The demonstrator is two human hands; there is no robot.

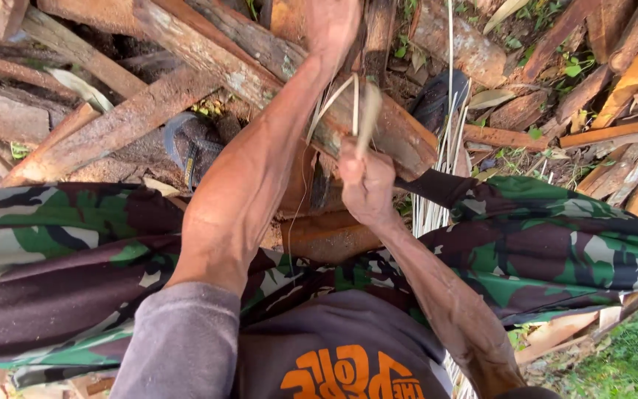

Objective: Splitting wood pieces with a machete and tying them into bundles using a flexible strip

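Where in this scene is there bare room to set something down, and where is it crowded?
Freest: the grass at lower right, beside the right knee. Crowded: the piled wood ahead, the pale strips by the knee, and both the left hand and right hand.

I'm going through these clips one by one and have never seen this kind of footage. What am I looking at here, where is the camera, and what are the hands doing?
There is no machine: a person works with bare hands, and the single camera sits on their head, looking straight down. So you see their own grey shirt at the bottom and their camouflage trousers spread to both sides, as if seated.

The left hand is stretched forward near the top edge, over a heap of rough wood planks. The right hand is closed in a fist around thin pale strips, blurred, which run up towards the left hand. Whether the left hand grips them I cannot tell.

More pale strips stand in a bundle by the right knee. Dark sandals show between the planks.
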